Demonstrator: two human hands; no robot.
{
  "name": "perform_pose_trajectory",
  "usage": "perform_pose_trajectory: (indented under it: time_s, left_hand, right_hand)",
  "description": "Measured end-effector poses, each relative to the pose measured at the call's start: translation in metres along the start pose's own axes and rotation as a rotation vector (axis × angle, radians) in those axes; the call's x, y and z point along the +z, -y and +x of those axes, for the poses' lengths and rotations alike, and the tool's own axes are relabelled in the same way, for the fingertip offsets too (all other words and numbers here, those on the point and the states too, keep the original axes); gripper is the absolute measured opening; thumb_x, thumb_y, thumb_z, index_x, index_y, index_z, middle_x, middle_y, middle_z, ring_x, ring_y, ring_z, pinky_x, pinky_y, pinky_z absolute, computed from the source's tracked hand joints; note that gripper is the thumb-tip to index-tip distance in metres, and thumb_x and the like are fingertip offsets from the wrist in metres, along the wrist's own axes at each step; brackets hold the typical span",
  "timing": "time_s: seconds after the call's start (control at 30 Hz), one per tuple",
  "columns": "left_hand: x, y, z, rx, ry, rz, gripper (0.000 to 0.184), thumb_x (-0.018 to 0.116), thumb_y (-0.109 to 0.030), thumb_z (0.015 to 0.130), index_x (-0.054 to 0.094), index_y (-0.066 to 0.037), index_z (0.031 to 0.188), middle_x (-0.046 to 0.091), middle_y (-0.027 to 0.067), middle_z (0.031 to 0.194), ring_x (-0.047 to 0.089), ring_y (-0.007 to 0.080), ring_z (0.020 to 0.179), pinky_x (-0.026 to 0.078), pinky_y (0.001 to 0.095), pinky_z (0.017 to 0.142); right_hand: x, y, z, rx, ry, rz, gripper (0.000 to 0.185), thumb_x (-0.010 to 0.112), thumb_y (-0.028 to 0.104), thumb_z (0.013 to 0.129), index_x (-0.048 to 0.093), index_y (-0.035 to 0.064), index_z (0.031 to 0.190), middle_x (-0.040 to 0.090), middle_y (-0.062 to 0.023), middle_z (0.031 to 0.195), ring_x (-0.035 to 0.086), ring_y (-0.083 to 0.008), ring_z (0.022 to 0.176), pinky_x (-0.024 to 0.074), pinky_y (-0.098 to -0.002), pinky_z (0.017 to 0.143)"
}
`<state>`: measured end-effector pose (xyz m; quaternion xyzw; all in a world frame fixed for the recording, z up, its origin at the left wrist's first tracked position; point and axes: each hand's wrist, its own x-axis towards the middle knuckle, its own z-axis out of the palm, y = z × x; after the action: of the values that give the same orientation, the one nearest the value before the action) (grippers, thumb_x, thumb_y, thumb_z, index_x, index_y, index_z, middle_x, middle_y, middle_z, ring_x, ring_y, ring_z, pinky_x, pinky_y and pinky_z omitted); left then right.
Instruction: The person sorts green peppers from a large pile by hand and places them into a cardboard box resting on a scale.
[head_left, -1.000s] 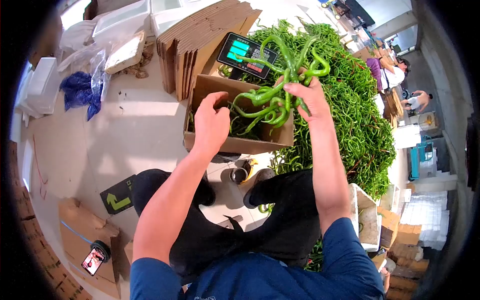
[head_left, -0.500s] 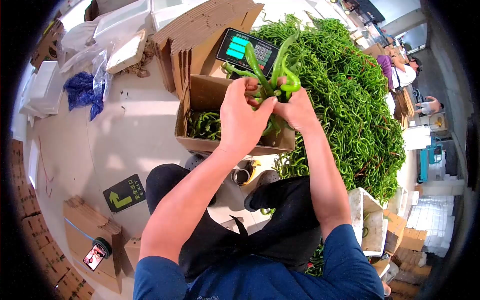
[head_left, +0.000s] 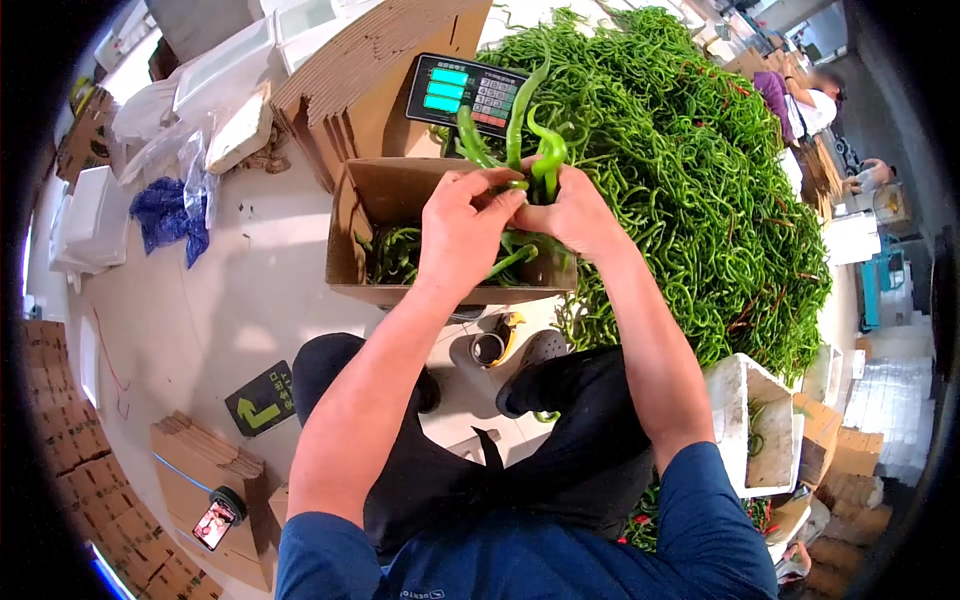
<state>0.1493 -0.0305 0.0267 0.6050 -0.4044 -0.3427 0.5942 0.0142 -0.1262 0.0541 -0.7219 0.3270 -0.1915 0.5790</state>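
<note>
Several long green chili peppers (head_left: 517,125) stand up out of my two hands, their upper ends fanned apart. My right hand (head_left: 580,218) is closed around their lower part. Thumb and fingers of my left hand (head_left: 462,222) pinch at the same bunch from the other side, the two thumbs close together. Both hands are over an open cardboard box (head_left: 345,225), which has more green chili peppers (head_left: 398,252) lying inside. Part of the box's inside is hidden behind my hands.
A scale display (head_left: 465,92) stands behind the box, beside stacked flat cardboard (head_left: 370,60). A large heap of green chilies (head_left: 690,200) spreads to the right. A white foam box (head_left: 735,420) is at lower right, and a tape roll (head_left: 488,348) lies between my feet. Another person (head_left: 812,105) sits far right.
The view has shifted a little. My hands, still together on the chili peppers, sit slightly further left in it, and the peppers' tips have changed their tilt.
</note>
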Motion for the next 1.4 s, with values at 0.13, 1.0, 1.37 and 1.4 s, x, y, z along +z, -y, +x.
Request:
perform_pose_trajectory:
  time_s: [0.13,1.0,1.37,1.4]
  left_hand:
    - [-0.001,-0.008,0.003,-0.201,0.096,-0.304,0.023,0.068,-0.005,0.092,0.070,0.001,0.114,0.067,0.0026,0.089,0.059,0.0087,0.073,0.051,0.0232,0.063]
    - [-0.036,0.002,0.012,-0.346,0.161,-0.421,0.020,0.065,-0.015,0.096,0.067,-0.004,0.113,0.062,-0.0021,0.085,0.057,0.0081,0.065,0.048,0.0228,0.060]
    - [-0.063,0.021,0.011,-0.400,0.111,-0.478,0.020,0.062,-0.012,0.098,0.064,-0.004,0.116,0.064,-0.0004,0.091,0.057,0.0092,0.070,0.048,0.0224,0.063]
    - [-0.064,0.021,0.011,-0.405,0.106,-0.469,0.020,0.061,-0.012,0.098,0.064,-0.004,0.116,0.064,-0.0002,0.091,0.057,0.0093,0.070,0.048,0.0229,0.064]
  right_hand:
    - [-0.011,-0.011,0.001,0.057,0.114,0.375,0.042,0.076,0.007,0.080,0.061,0.0027,0.118,0.068,-0.0047,0.099,0.065,-0.0135,0.083,0.0535,-0.0286,0.073]
    - [-0.016,-0.039,0.017,0.201,0.222,0.348,0.034,0.065,0.021,0.096,0.064,0.0095,0.128,0.066,-0.0001,0.098,0.061,-0.0075,0.076,0.0436,-0.0216,0.055]
    - [-0.010,-0.056,0.032,0.141,0.339,0.052,0.048,0.064,0.020,0.096,0.052,0.0160,0.142,0.067,0.0006,0.087,0.058,-0.0053,0.069,0.0403,-0.0189,0.052]
    - [-0.010,-0.057,0.035,0.137,0.346,0.043,0.047,0.063,0.020,0.096,0.053,0.0160,0.142,0.067,0.0010,0.087,0.058,-0.0051,0.069,0.0401,-0.0187,0.053]
